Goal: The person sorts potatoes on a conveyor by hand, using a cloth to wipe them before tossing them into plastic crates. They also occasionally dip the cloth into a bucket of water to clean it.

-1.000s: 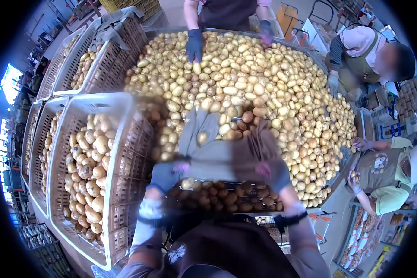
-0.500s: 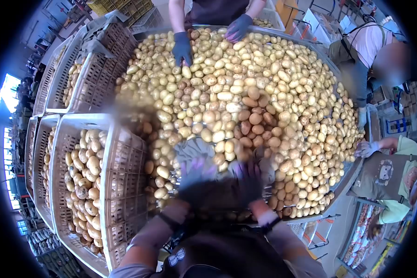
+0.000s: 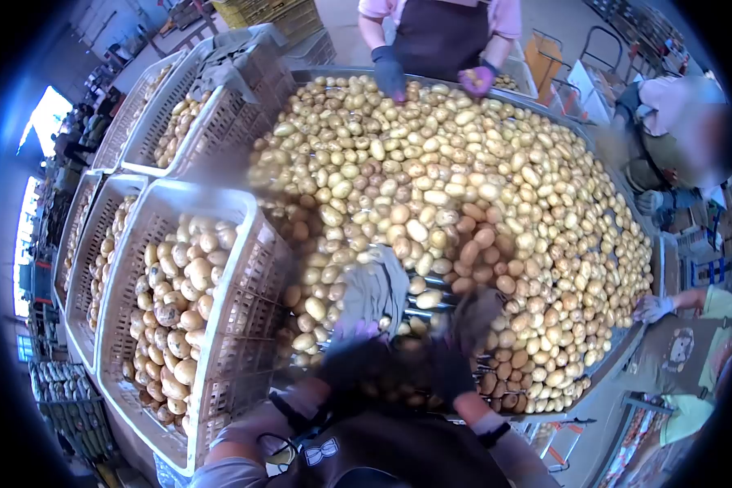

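Note:
Light brown potatoes (image 3: 431, 146) cover a wide sorting table, and metal bars (image 3: 435, 299) show between some of them near me. My left hand (image 3: 354, 354), in a dark glove with purple fingertips, is closed on a grey cloth (image 3: 378, 289) that spreads forward over the potatoes. My right hand (image 3: 451, 362), gloved too, is closed at a darker, shadowed piece of cloth (image 3: 476, 315). Potatoes and bars show between the two cloth ends. Both hands are blurred and partly in shadow close to my apron (image 3: 398, 455).
Plastic crates of potatoes stand along the left, the nearest crate (image 3: 248, 236) right beside the table. Across the table, a person's gloved hand (image 3: 390, 75) touches potatoes and the other hand (image 3: 477, 79) holds one. At the right, another gloved hand (image 3: 652, 309) rests at the table's edge.
My hands have drawn back toward me with the cloth, uncovering potatoes and bars between them. The far person has straightened and lifted a potato. The whole view has shifted.

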`<state>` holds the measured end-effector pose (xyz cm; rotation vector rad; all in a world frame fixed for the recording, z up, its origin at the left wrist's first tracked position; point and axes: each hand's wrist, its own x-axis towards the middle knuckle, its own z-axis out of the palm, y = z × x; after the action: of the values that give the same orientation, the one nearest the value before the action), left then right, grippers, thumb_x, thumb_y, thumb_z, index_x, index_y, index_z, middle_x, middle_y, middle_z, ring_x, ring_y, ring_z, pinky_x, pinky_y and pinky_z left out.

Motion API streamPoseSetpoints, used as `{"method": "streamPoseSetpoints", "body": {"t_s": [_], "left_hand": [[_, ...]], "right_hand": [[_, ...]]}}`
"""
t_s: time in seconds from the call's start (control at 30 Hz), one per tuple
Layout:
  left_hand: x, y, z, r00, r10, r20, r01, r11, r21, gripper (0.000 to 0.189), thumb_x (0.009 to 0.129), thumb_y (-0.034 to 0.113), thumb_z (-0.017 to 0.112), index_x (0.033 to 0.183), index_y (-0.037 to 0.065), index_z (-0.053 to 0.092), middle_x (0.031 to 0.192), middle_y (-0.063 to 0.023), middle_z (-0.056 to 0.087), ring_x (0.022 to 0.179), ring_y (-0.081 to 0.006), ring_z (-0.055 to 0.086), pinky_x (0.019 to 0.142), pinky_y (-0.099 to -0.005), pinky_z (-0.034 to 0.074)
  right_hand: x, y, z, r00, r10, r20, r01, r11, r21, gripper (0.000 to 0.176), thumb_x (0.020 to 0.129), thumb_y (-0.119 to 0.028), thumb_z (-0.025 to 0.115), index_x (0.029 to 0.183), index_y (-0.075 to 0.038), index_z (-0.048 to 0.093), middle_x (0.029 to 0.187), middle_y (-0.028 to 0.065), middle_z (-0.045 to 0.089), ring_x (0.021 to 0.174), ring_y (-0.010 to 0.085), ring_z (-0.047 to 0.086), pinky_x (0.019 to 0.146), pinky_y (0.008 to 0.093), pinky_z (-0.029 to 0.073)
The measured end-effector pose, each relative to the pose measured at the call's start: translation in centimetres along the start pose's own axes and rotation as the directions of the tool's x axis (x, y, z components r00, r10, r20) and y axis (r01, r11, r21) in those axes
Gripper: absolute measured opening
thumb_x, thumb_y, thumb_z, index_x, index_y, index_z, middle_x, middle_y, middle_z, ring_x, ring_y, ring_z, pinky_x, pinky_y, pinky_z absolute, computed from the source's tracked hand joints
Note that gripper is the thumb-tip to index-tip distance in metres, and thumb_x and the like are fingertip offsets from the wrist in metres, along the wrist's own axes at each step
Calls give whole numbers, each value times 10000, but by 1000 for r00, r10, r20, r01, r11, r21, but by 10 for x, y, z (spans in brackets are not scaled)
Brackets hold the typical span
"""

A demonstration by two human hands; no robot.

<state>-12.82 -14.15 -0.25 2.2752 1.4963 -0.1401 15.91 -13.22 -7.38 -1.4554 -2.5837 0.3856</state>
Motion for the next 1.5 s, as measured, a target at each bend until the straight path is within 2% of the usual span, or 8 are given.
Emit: {"method": "streamPoseSetpoints", "body": {"t_s": [0.17,0.23,0.5,0.77,0.97,1.13,1.37,1.5], "left_hand": [[33,-8,23,956,153,-249,-137,987,80,732,951,524,623,1604,251,435,1640,-115,425,1534,-344,363,1192,-721,243],[95,-8,10,953,61,-298,-24,992,126,752,933,517,643,1606,256,434,1665,-114,395,1557,-350,319,1216,-724,187],[67,-22,52,923,101,-372,-136,988,-69,702,934,485,650,1580,280,469,1668,-76,409,1576,-331,307,1202,-744,167],[-84,-39,18,938,-136,-318,131,991,-35,326,844,510,766,950,203,791,880,-3,702,888,-211,683,776,-413,525],[-142,-16,-46,405,-524,-749,406,837,-366,270,826,238,866,1054,136,764,853,-76,706,739,-300,687,679,-412,572],[-165,-35,20,710,-624,-326,475,767,-432,882,944,440,751,1613,26,350,1572,-328,396,1404,-504,467,1128,-492,458],[-137,-60,56,727,-668,-159,284,504,-815,974,946,492,721,1619,-50,271,1581,-357,389,1417,-487,446,1186,-493,374],[-90,-69,51,830,-517,-210,388,806,-447,917,976,546,645,1553,-101,347,1488,-333,500,1380,-477,497,1179,-495,390]], "right_hand": [[48,-25,-50,921,163,354,-186,982,31,630,977,-286,572,1571,-113,450,1686,188,312,1592,416,200,1238,678,163],[92,43,79,984,86,-155,-108,984,-144,596,987,-186,507,1575,-115,442,1684,224,303,1597,445,179,1249,676,124],[82,6,-4,938,113,-329,-105,994,41,529,932,-160,565,1459,-121,558,1578,201,448,1526,428,336,1229,605,263],[-6,2,-60,984,157,83,-167,978,128,210,904,-176,634,1087,-97,700,1052,178,666,1025,428,600,910,571,478],[120,-69,-107,851,96,-516,135,910,393,333,892,-64,654,1225,-68,660,1182,188,677,1112,424,627,967,520,499],[245,-197,-39,913,-177,-367,373,728,576,610,917,-132,656,1486,12,486,1489,277,522,1397,422,491,1129,487,448],[262,-180,23,931,-360,-61,358,871,337,506,913,-276,645,1355,-32,620,1358,203,640,1260,393,591,1089,490,461],[229,-140,7,940,-333,-70,338,890,306,187,949,-283,616,944,-101,657,934,156,697,913,413,643,811,517,498]]}}
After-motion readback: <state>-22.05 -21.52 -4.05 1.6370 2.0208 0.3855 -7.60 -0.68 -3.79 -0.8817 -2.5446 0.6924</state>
